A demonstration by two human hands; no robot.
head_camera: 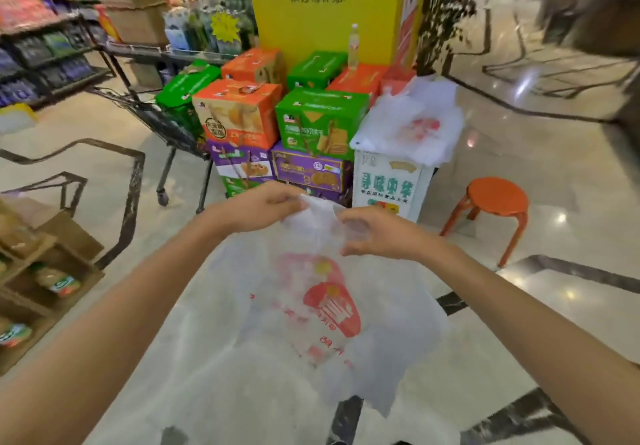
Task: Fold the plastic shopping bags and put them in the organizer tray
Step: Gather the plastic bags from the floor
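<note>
A thin white plastic shopping bag with a red printed logo hangs in the air in front of me. My left hand pinches its top edge at the left. My right hand grips the top edge at the right, fingers curled round the film. The two hands are close together. A pile of similar white bags lies on top of a white carton beyond my hands. No organizer tray can be made out.
Stacked orange, green and purple snack boxes stand ahead before a yellow pillar. A black shopping cart is at their left, an orange stool at the right. Open cardboard crates of jars sit at my left. Store shelves line the far left.
</note>
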